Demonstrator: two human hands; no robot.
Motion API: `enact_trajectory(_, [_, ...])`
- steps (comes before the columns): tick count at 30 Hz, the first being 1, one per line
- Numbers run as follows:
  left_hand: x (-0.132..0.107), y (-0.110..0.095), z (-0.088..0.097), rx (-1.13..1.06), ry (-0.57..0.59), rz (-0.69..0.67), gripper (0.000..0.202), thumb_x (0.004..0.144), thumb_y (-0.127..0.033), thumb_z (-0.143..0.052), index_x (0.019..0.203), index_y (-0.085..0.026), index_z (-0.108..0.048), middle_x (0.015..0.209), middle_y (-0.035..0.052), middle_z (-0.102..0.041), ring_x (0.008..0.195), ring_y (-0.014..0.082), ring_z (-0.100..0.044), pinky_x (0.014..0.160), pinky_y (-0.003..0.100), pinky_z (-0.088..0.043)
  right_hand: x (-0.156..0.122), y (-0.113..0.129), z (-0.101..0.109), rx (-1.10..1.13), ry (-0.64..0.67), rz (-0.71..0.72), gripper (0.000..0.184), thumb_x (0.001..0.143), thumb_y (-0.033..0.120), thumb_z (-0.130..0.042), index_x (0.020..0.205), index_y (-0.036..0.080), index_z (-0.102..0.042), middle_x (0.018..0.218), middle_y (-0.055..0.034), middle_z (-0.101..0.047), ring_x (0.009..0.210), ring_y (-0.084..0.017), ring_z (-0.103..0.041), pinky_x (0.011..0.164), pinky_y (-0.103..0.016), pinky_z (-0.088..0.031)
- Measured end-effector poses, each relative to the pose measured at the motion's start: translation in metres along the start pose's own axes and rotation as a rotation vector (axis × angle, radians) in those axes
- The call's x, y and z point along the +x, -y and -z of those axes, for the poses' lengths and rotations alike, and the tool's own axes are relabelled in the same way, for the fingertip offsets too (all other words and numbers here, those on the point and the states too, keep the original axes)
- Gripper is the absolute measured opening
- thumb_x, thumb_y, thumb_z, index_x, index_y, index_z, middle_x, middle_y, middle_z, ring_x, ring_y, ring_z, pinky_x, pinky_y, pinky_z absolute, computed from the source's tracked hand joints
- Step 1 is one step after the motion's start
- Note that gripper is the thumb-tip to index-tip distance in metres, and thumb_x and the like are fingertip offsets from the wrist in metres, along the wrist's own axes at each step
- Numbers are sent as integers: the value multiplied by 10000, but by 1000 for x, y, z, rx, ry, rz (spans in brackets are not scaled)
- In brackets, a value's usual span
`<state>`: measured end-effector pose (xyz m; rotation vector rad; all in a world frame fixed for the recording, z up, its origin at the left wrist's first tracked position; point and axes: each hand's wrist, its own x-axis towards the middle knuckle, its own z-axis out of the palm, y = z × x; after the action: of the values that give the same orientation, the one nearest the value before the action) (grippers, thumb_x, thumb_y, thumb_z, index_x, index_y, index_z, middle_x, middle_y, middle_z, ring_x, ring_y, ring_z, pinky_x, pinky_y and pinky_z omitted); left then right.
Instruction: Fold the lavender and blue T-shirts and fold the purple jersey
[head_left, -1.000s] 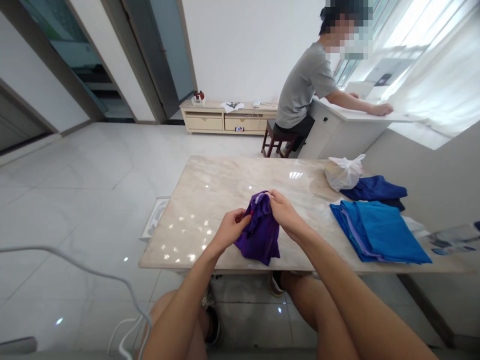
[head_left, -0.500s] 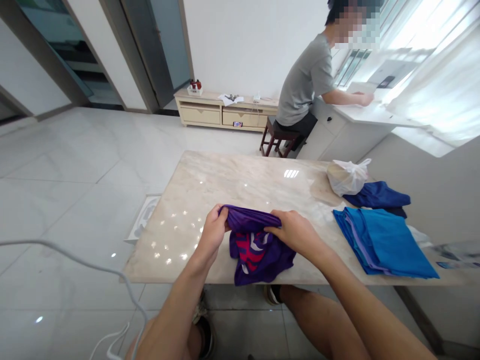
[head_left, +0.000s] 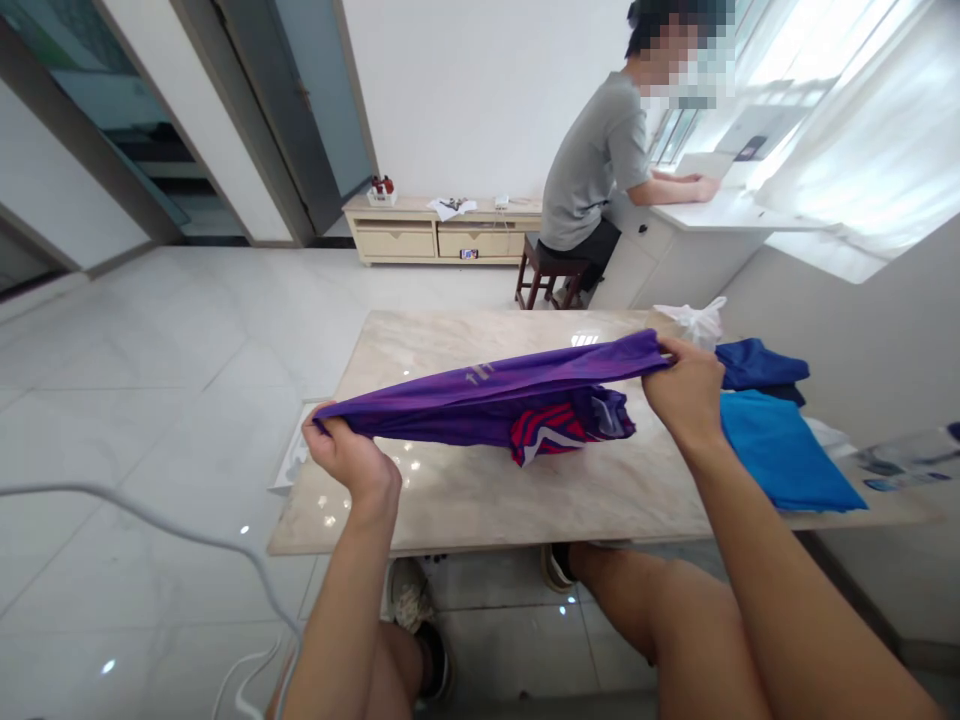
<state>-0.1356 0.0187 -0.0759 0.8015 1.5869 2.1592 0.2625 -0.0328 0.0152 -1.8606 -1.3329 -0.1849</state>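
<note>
A purple garment point(head_left: 450, 393) with red and white stripes is stretched sideways between my hands above the marble-look table point(head_left: 450, 510). My left hand point(head_left: 349, 455) is closed on its left end, past the table's left edge. Its other end is gripped by my right hand point(head_left: 686, 385), which is higher, close to the folded blue cloth. The striped part hangs bunched below the taut upper edge, near the tabletop. Whether it touches the table I cannot tell.
Folded blue cloth point(head_left: 791, 450), dark blue cloth point(head_left: 761, 365), a white plastic bag point(head_left: 694, 320) and a plastic bottle point(head_left: 904, 460) are on the right. A person point(head_left: 592, 160) sits on a stool point(head_left: 551, 265) beyond. A pale cable point(head_left: 150, 515) crosses at lower left.
My hands have moved far apart and upward, pulling the bunched purple garment out into a long taut strip. The camera view has shifted slightly.
</note>
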Motion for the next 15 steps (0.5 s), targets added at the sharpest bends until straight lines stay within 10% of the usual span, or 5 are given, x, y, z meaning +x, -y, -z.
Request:
enact_trajectory(8, [-19, -2, 1, 84, 428, 174, 394, 952, -609, -616, 960, -217, -658, 876, 13, -697, 843, 173, -651, 811, 275, -514, -14, -6, -16, 307, 179, -357, 278, 904, 384, -611, 985, 180, -781, 731, -74, -749, 633, -239, -716, 619, -346, -591])
enact_trajectory(12, [-30, -10, -1, 334, 844, 40, 235, 964, -442, -637, 880, -237, -714, 788, 22, -726, 780, 213, -673, 761, 304, -494, -10, -3, -25, 574, 244, -518, 221, 985, 415, -568, 911, 230, -663, 700, -48, -723, 620, -231, -730, 538, -320, -593])
enact_trajectory(15, [-33, -8, -6, 418, 924, -26, 221, 987, -388, -604, 848, -251, -707, 792, 23, -735, 771, 225, -661, 752, 319, -475, -8, -3, -32, 687, 230, -538, 233, 1038, 447, -545, 942, 245, -610, 790, -51, -759, 710, -226, -777, 608, -323, -642])
